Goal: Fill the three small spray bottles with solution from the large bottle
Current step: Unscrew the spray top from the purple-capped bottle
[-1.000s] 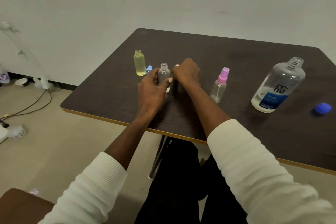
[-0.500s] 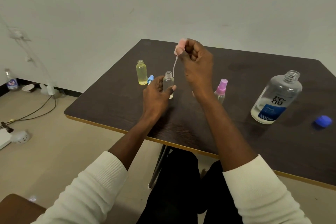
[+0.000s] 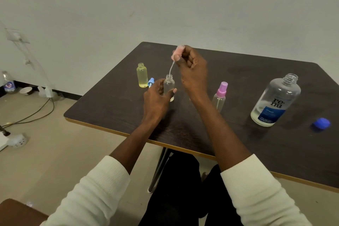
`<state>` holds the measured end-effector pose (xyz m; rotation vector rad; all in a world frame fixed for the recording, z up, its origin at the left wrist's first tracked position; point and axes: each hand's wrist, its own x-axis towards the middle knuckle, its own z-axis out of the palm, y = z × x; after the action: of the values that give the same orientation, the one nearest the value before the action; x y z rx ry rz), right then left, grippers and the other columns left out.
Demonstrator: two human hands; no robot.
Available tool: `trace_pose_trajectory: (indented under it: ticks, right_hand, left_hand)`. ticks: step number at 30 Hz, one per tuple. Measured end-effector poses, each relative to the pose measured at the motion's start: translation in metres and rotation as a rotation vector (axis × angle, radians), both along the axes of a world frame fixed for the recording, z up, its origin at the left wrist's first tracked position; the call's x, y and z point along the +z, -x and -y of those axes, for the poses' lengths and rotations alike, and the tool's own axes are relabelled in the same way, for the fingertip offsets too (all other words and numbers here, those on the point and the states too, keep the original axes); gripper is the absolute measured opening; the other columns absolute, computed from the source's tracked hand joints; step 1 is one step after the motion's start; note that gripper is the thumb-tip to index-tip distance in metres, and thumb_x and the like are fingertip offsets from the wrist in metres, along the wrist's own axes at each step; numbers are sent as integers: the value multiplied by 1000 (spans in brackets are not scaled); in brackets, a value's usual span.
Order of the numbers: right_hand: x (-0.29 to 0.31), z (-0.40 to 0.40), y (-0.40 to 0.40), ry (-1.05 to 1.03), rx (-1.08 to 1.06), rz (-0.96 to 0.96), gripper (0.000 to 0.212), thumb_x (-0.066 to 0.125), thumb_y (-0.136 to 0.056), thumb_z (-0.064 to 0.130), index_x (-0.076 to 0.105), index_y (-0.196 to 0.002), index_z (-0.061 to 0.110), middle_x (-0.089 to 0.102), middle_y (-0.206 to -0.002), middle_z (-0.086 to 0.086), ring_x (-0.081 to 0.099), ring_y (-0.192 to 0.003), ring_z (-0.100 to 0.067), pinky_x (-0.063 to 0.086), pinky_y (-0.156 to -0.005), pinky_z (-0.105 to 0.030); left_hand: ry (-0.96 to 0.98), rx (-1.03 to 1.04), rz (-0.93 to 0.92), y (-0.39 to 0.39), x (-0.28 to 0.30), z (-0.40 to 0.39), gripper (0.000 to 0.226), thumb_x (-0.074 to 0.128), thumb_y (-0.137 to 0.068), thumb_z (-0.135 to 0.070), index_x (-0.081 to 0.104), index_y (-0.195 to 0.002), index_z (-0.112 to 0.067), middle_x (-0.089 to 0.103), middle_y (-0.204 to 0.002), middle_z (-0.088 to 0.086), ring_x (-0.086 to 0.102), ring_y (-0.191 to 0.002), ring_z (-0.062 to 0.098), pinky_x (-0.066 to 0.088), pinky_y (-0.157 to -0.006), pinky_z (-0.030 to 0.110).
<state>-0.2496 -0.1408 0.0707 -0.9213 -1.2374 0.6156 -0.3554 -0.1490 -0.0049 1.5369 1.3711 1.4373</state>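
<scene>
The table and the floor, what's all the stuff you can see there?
table: 1, dark brown, against the wall
yellow bottle: 1, open, far left on the table
blue spray cap: 1, lying beside the yellow bottle
clear bottle: 1, open, in the left hand
pink spray head: 1, its tube tip in the clear bottle's neck
pink-capped bottle: 1, clear, right of middle
large bottle: 1, clear, blue label, open
blue cap: 1, far right
cable: 1, dark, on the floor
left hand: holds the clear bottle
right hand: pinches the pink spray head
</scene>
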Motion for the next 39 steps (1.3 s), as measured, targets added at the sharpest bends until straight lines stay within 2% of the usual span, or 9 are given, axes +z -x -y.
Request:
trace_pose_trajectory:
  ticks: [5,8,11,16,19,24,28,33,39]
  right_hand:
    - [-16,-4,2,81,-8,146,18,65,-90,8,68,-108,11,72,-96,-2,69,-94,-17,56,-90,-38]
    - [-25,-4,1,152,-15,274,24,65,-90,7,69,-114,13,69,-94,8,66,-90,-4,56,-88,-29]
    - [-28,-4,1,189,-15,273,27,64,-90,7,68,-116,12,70,-98,6,66,-92,-4,54,-87,-24]
    - [-34,-5,-4,222,41,315,29,63,-91,7,68,-119,12,73,-106,1,67,-100,-7,54,-88,-21]
    - [-34,-6,-4,224,47,329,29,63,-92,8,67,-121,12,72,-104,3,67,-98,-6,53,-84,-17]
    - [-38,-7,-2,188,-22,297,21,76,-81,9,70,-101,9,71,-90,0,67,-83,-10,55,-76,-24]
    - [-44,-7,0,193,-41,289,27,82,-74,16,61,-90,14,66,-85,4,62,-78,-9,53,-69,-24]
    - [-39,-6,1,226,47,165,41,73,-87,21,62,-124,8,69,-112,-1,65,-104,-10,53,-90,-20]
    - [-38,-4,1,220,64,60,41,72,-87,12,62,-126,4,69,-115,-6,65,-108,-15,53,-95,-27]
  left_hand:
    - [-8,-11,10,2,-2,0,34,78,-85,-26,69,-116,-17,76,-103,-6,72,-98,8,60,-90,42]
    - [-21,-22,6,2,0,3,32,75,-89,-26,68,-118,-14,76,-105,-4,72,-98,8,60,-89,40]
    - [-24,-24,13,1,1,5,36,73,-90,-28,67,-122,-12,75,-108,0,72,-101,11,61,-90,39]
    - [-18,-32,10,1,4,9,42,67,-90,-40,67,-123,-14,76,-108,-2,72,-100,10,60,-90,40]
    - [-24,-30,13,2,5,11,58,62,-82,-57,67,-122,-15,75,-109,-2,72,-101,11,60,-90,38]
    - [-17,-5,-31,2,2,6,32,73,-90,-25,67,-121,-17,75,-103,0,72,-97,14,61,-87,44]
    - [-14,26,-76,2,-1,3,31,74,-90,-23,67,-119,-15,74,-103,2,71,-97,17,60,-87,46]
    - [-4,-11,-6,1,1,4,36,76,-88,-26,67,-122,-15,76,-107,-1,72,-100,12,60,-90,44]
    - [-24,-16,-2,0,0,5,36,76,-89,-22,66,-123,-14,75,-112,1,72,-103,12,59,-93,43]
